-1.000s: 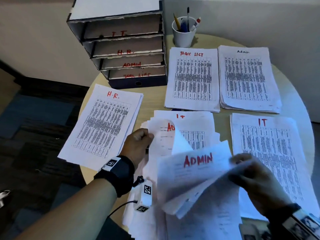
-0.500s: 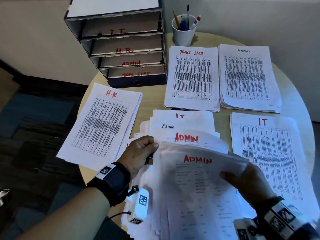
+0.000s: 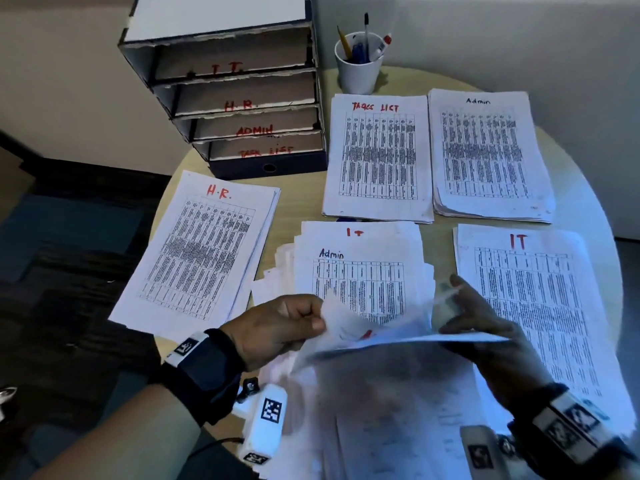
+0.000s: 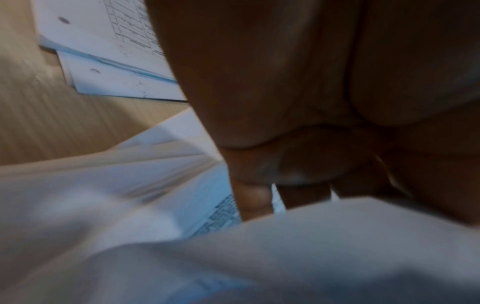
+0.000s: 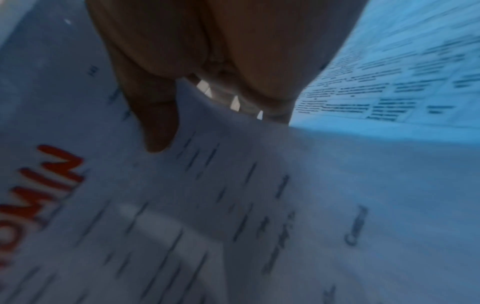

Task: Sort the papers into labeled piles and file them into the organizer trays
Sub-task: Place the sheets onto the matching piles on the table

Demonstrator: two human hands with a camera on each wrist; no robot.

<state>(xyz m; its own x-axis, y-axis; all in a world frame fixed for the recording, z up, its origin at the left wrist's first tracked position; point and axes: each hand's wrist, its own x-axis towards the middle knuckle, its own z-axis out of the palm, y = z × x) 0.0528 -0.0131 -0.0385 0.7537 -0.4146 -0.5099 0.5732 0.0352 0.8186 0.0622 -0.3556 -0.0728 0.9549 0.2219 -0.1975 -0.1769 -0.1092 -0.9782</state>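
Both hands hold a few sheets marked ADMIN [image 3: 398,337] lifted off the unsorted pile [image 3: 360,282], seen almost edge-on. My left hand [image 3: 318,318] pinches their left edge, fingers curled. My right hand [image 3: 453,306] grips their right edge, thumb on top of the ADMIN sheet [image 5: 233,205] in the right wrist view. The pile's exposed top sheet reads "Admin" in blue, with an "IT" sheet peeking out behind it. Sorted piles lie around: H.R. [image 3: 204,251], Tasks List [image 3: 379,154], Admin [image 3: 485,150], IT [image 3: 530,306]. The left wrist view shows curled fingers [image 4: 298,164] over blurred paper [image 4: 311,257].
A four-tray organizer [image 3: 235,84] labeled I.T., H.R., ADMIN and TASK LIST stands at the back left of the round wooden table [image 3: 301,209]. A white cup of pens [image 3: 358,64] stands beside it. The H.R. pile overhangs the table's left edge.
The red ADMIN sheets, flat on the pile half a second ago, are lifted toward me by both hands. This uncovers the table of the blue "Admin" sheet beneath.
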